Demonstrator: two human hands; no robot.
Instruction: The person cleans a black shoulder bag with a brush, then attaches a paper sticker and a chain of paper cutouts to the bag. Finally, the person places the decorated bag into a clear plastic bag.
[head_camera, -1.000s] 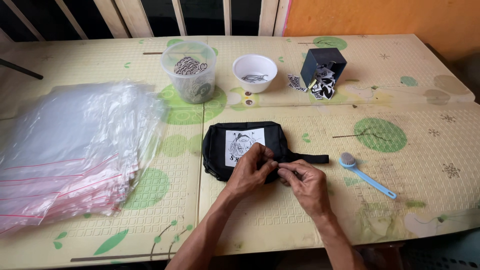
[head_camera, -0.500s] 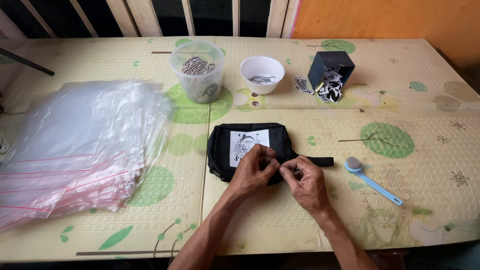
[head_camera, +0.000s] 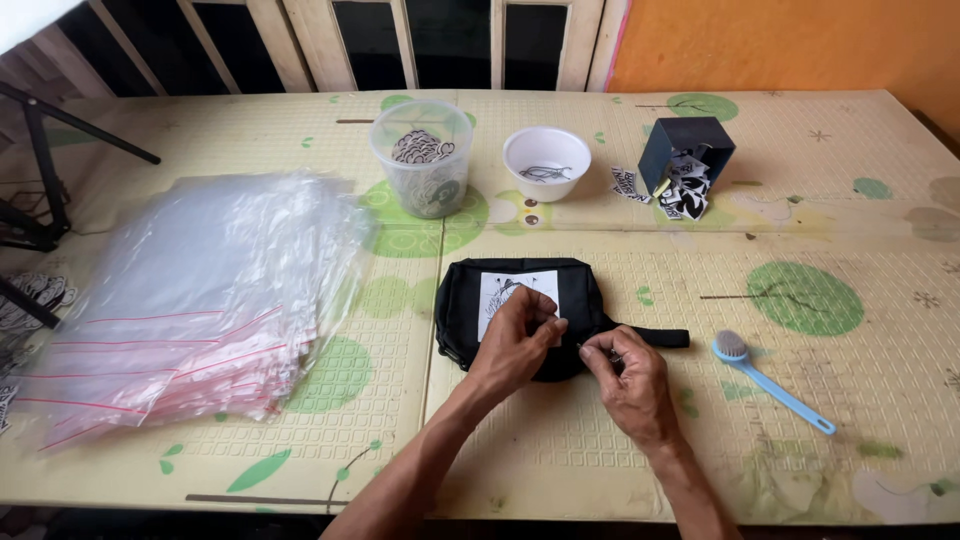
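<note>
A small black fabric pouch (head_camera: 520, 305) with a white printed patch lay mid-worktop (head_camera: 600, 460). The left hand (head_camera: 512, 340) pinched its lower edge; just beside, the right hand (head_camera: 628, 372) pinched something small (unclear what).

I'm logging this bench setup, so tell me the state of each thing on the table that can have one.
black pouch: lying flat, white patch up, both hands on it
left hand: pinching at the patch's edge
right hand: pinching something small, too small to tell
clear tub: upright, lidless, part filled
white bowl: upright, nearly empty
black box: tipped over, pieces spilling out
</note>
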